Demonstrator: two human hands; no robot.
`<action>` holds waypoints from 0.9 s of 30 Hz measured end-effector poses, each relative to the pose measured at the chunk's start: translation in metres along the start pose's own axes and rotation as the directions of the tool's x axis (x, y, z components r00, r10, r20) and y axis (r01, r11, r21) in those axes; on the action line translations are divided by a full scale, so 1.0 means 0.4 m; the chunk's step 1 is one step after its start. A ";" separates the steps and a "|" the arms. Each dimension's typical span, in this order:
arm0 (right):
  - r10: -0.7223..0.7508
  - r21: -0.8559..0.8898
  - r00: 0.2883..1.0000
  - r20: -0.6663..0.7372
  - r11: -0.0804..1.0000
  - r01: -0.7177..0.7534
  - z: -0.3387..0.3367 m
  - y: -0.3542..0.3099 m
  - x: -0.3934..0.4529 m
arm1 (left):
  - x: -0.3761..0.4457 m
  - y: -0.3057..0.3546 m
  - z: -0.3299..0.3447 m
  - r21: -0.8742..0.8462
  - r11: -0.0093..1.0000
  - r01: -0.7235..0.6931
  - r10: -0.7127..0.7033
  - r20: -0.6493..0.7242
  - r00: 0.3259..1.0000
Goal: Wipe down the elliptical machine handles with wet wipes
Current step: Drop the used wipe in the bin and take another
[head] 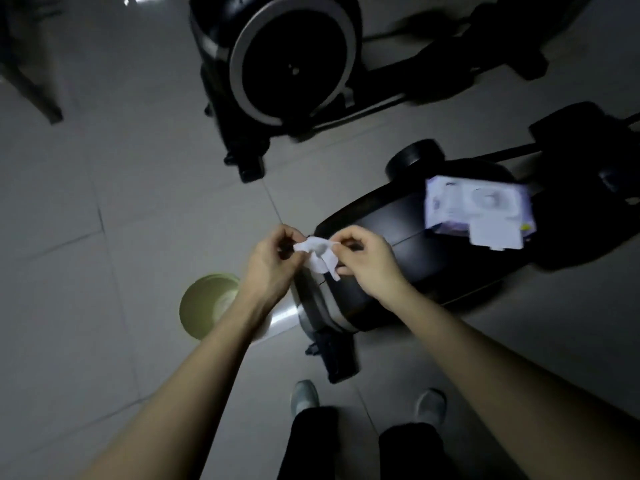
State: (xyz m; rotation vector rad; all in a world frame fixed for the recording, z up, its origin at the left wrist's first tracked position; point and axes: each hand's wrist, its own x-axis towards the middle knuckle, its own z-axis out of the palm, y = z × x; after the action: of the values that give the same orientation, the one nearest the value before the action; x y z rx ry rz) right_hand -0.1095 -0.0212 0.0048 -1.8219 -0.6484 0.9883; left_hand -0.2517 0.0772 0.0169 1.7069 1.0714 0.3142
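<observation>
A crumpled white wet wipe is stretched between my two hands at the centre of the view. My left hand pinches its left end and my right hand pinches its right end. Both hands hover over the front end of a black elliptical machine housing. A purple and white wet wipes pack lies on top of that housing with its flap open. No handles of the machine are in view.
A second black machine with a large grey-rimmed flywheel stands at the top. A pale green bin sits on the tiled floor under my left forearm. My two feet in light shoes stand below. A dark furniture leg is top left.
</observation>
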 end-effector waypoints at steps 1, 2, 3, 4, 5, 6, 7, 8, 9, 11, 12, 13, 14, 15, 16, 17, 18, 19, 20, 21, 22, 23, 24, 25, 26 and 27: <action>-0.008 -0.014 1.000 0.017 1.000 0.008 0.046 0.029 0.019 | 0.006 -0.050 -0.011 -0.009 1.000 0.016 -0.016 -0.034 0.999; -0.020 -0.024 0.999 0.030 0.999 0.021 0.092 0.058 0.039 | 0.014 -0.098 -0.024 -0.011 0.999 0.033 -0.034 -0.069 0.997; -0.030 -0.044 0.998 0.049 0.999 0.033 0.148 0.097 0.063 | 0.022 -0.164 -0.038 -0.011 0.998 0.056 -0.057 -0.112 0.992; -0.036 -0.053 0.998 0.054 0.998 0.039 0.182 0.119 0.079 | 0.029 -0.203 -0.047 -0.008 0.998 0.067 -0.068 -0.142 0.988; -0.037 -0.063 0.997 0.064 0.997 0.041 0.221 0.143 0.095 | 0.036 -0.253 -0.058 -0.001 0.997 0.081 -0.080 -0.170 0.982; -0.029 -0.073 0.996 0.087 0.997 0.035 0.264 0.172 0.114 | 0.042 -0.308 -0.070 -0.004 0.995 0.100 -0.099 -0.202 0.974; -0.016 -0.085 0.994 0.111 0.996 0.026 0.307 0.199 0.131 | 0.049 -0.365 -0.081 -0.011 0.993 0.121 -0.120 -0.230 0.966; -0.006 -0.093 0.990 0.140 0.995 0.019 0.349 0.225 0.147 | 0.055 -0.419 -0.092 -0.028 0.989 0.143 -0.145 -0.255 0.956; -0.001 -0.107 0.986 0.169 0.994 0.020 0.398 0.255 0.163 | 0.060 -0.482 -0.106 -0.040 0.985 0.165 -0.170 -0.276 0.946; -0.007 -0.143 0.980 0.197 0.989 0.036 0.468 0.297 0.187 | 0.066 -0.568 -0.124 -0.061 0.984 0.169 -0.179 -0.295 0.939; -0.009 -0.152 0.978 0.208 0.987 0.041 0.504 0.321 0.200 | 0.068 -0.610 -0.135 -0.073 0.983 0.166 -0.181 -0.297 0.938; -0.006 -0.163 0.975 0.222 0.986 0.043 0.544 0.344 0.211 | 0.069 -0.651 -0.150 -0.075 0.982 0.173 -0.187 -0.296 0.937; 0.000 -0.179 0.971 0.238 0.983 0.044 0.581 0.367 0.223 | 0.070 -0.690 -0.164 -0.070 0.981 0.181 -0.194 -0.297 0.935; 0.007 -0.203 0.968 0.251 0.978 0.046 0.618 0.385 0.236 | 0.074 -0.728 -0.180 -0.064 0.979 0.195 -0.205 -0.299 0.932; 0.011 -0.216 0.964 0.264 0.975 0.048 0.655 0.407 0.249 | 0.079 -0.771 -0.194 -0.055 0.977 0.206 -0.212 -0.301 0.930; 0.010 -0.222 0.963 0.269 0.974 0.052 0.682 0.424 0.263 | 0.084 -0.802 -0.204 -0.053 0.975 0.216 -0.222 -0.300 0.928; 0.005 -0.217 0.963 0.271 0.975 0.056 0.722 0.448 0.284 | 0.095 -0.847 -0.218 -0.049 0.974 0.220 -0.224 -0.305 0.925; 0.000 -0.218 0.964 0.264 0.974 0.060 0.738 0.456 0.297 | 0.102 -0.868 -0.226 -0.046 0.974 0.220 -0.224 -0.308 0.925; 0.001 -0.221 0.965 0.262 0.973 0.059 0.763 0.472 0.314 | 0.112 -0.896 -0.236 -0.038 0.974 0.224 -0.224 -0.312 0.923; 0.006 -0.230 0.963 0.269 0.972 0.058 0.788 0.486 0.331 | 0.121 -0.922 -0.245 -0.026 0.972 0.232 -0.228 -0.318 0.920; 0.013 -0.235 0.960 0.281 0.970 0.056 0.810 0.500 0.347 | 0.131 -0.948 -0.252 -0.009 0.972 0.235 -0.225 -0.323 0.919; 0.023 -0.246 0.954 0.297 0.968 0.053 0.827 0.512 0.360 | 0.140 -0.973 -0.256 0.009 0.971 0.241 -0.225 -0.325 0.919; 0.035 -0.263 0.947 0.318 0.963 0.053 0.842 0.526 0.370 | 0.144 -0.998 -0.258 0.025 0.968 0.251 -0.229 -0.331 0.915; 0.045 -0.286 0.941 0.336 0.957 0.056 0.848 0.533 0.377 | 0.147 -1.014 -0.261 0.039 0.963 0.266 -0.239 -0.332 0.912; 0.056 -0.314 0.937 0.345 0.948 0.059 0.852 0.540 0.382 | 0.147 -1.028 -0.262 0.059 0.958 0.281 -0.247 -0.333 0.910; 0.068 -0.337 0.937 0.344 0.940 0.056 0.851 0.544 0.385 | 0.145 -1.037 -0.264 0.084 0.952 0.295 -0.252 -0.333 0.908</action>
State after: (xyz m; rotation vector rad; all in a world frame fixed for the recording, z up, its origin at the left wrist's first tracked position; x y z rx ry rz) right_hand -0.3107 0.1674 -0.3284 -1.9593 -1.0923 1.2846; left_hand -0.4958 0.2098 -0.3136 1.6265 1.5862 0.3516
